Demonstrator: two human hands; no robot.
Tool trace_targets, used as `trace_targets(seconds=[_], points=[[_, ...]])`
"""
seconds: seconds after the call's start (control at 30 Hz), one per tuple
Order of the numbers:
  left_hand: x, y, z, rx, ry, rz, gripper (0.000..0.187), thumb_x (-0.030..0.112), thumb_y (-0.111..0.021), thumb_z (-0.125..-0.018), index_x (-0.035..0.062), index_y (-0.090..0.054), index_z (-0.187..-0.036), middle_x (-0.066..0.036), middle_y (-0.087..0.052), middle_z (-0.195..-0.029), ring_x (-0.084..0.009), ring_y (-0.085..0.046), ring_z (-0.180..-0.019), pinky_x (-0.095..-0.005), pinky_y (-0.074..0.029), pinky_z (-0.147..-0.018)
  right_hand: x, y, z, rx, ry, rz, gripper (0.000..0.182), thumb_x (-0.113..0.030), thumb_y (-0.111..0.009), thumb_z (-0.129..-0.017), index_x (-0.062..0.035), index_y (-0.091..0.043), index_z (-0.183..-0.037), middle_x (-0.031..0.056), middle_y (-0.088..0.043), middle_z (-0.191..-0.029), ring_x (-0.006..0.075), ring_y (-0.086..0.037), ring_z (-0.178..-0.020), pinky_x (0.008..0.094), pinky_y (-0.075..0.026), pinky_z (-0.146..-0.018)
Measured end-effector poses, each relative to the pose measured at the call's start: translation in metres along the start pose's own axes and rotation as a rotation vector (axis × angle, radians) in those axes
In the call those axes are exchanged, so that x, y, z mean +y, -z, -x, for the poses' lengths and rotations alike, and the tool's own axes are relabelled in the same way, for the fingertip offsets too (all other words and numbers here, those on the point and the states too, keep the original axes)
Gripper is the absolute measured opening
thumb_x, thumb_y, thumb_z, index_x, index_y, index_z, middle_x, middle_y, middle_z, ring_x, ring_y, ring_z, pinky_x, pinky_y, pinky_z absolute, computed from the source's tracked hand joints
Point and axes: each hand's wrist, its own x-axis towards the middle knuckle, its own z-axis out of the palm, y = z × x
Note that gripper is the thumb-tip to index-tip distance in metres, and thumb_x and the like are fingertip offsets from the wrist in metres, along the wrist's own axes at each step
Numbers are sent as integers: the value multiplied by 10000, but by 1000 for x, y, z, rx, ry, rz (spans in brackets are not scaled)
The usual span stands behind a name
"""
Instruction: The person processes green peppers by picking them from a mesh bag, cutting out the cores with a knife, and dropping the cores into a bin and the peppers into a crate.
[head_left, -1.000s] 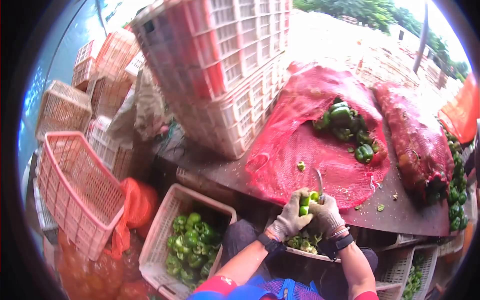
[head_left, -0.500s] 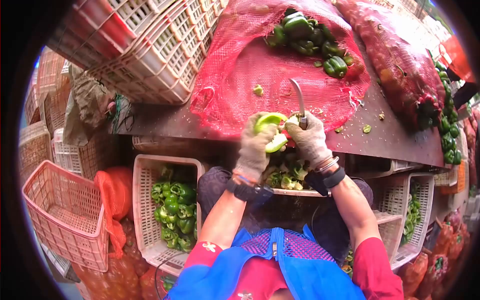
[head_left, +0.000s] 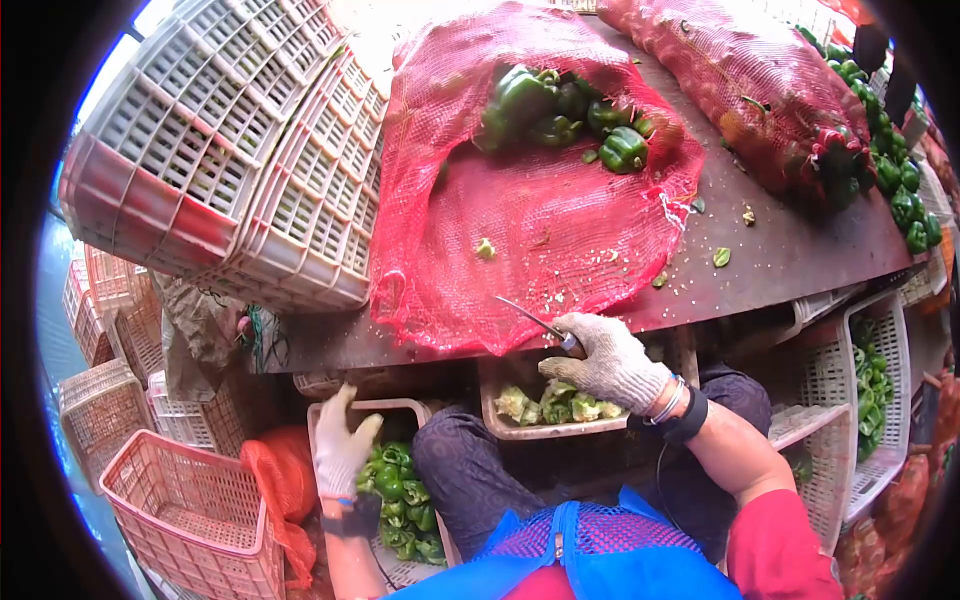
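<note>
In my gloved right hand [head_left: 612,365] is a small knife [head_left: 535,318] with a thin curved blade and a short handle. That hand hovers over a crate [head_left: 560,433] of pale green pepper cores [head_left: 565,402] between my knees. My left hand [head_left: 345,440], gloved too, has its fingers apart and nothing in it. It is above the rim of another white crate [head_left: 398,405], where cut green peppers [head_left: 400,500] lie. On the table, a red mesh sack [head_left: 520,230] lies with its mouth towards me; whole green peppers [head_left: 530,100] sit inside it.
Stacked white crates [head_left: 300,170] stand on the table's left. A second filled mesh sack [head_left: 740,90] lies at the right, beside more peppers [head_left: 905,190]. A pink crate [head_left: 190,500] is at lower left. Scraps dot the table [head_left: 780,235].
The cut pepper has left my hands. My left hand has moved down and left to the crate of cut peppers and opened. My right hand keeps the knife, its blade now pointing left.
</note>
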Motion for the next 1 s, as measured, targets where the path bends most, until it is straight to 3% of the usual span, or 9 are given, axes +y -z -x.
trace_targets(seconds=[0.07, 0.2, 0.47, 0.53, 0.6, 0.7, 0.83, 0.93, 1.0], points=[[71, -10, -75, -107, -84, 16, 530, 151, -767, -733, -19, -580, -1199, -195, -618, -1150, -351, -583, -1099, -396, -458, -974, -5, 6, 1, 72, -36, -120, 315, -251, -766, -758, -39, -616, -937, 170, -613, -791, 364, -625, -744, 419, -490, -663], [147, -88, -236, 136, -608, -38, 507, 183, -769, -735, 5, -592, -1176, -178, -635, -1054, -354, -614, -1016, -398, -487, -919, -3, 26, 3, 113, -45, -130, 307, -200, -768, -771, -35, -628, -990, 130, -601, -759, 274, -601, -650, 371, -484, -614], [307, -157, -409, 118, -494, -180, 1040, 276, -860, -600, 60, -327, -1467, -225, -453, -1351, -369, -433, -1287, -411, -360, -1101, 26, 55, 3, 207, -258, -293, 332, -210, -784, -782, -38, -647, -1031, 88, -624, -782, 161, -573, -666, 308, -503, -664], [319, -151, -418, 15, -310, -139, 1093, 278, -878, -526, 71, -347, -1459, -223, -473, -1337, -370, -446, -1273, -417, -382, -1082, 29, 63, 3, 193, -285, -314, 353, -214, -788, -782, -35, -649, -1052, 90, -653, -814, 144, -604, -704, 299, -515, -695], [314, -155, -427, 4, -336, -126, 1044, 271, -861, -515, 119, -387, -1432, -201, -469, -1326, -384, -445, -1247, -440, -397, -1070, 27, 71, 2, 169, -370, -342, 363, -213, -790, -781, -30, -650, -1061, 94, -665, -828, 136, -622, -733, 297, -517, -710], [295, -159, -407, 131, -522, -153, 845, 272, -839, -590, 92, -462, -1325, -192, -504, -1263, -392, -467, -1194, -446, -423, -1016, 25, 71, -1, 196, -377, -434, 347, -207, -779, -797, -17, -651, -1058, 90, -679, -832, 111, -629, -779, 294, -518, -726], [243, -164, -351, 375, -1012, -194, 767, 83, -715, -616, 128, -419, -1323, -139, -501, -1190, -353, -498, -1092, -446, -469, -925, 17, 68, -8, 268, -428, -499, 344, -217, -773, -799, -1, -652, -1037, 95, -694, -862, 121, -631, -806, 302, -520, -762], [199, -152, -293, 146, -1036, -115, 608, 108, -759, -621, 94, -535, -1186, -147, -534, -1136, -353, -518, -1066, -435, -466, -921, 23, 57, -13, 418, -405, -461, 344, -215, -770, -789, 0, -653, -1030, 104, -696, -874, 144, -644, -805, 305, -524, -765], [174, -162, -267, 243, -861, 124, 526, 100, -801, -628, 57, -580, -1103, -166, -548, -1089, -350, -555, -1011, -430, -487, -883, 31, 50, -26, 534, -314, -377, 329, -224, -763, -786, -10, -641, -1005, 107, -679, -822, 155, -630, -739, 328, -523, -708]])
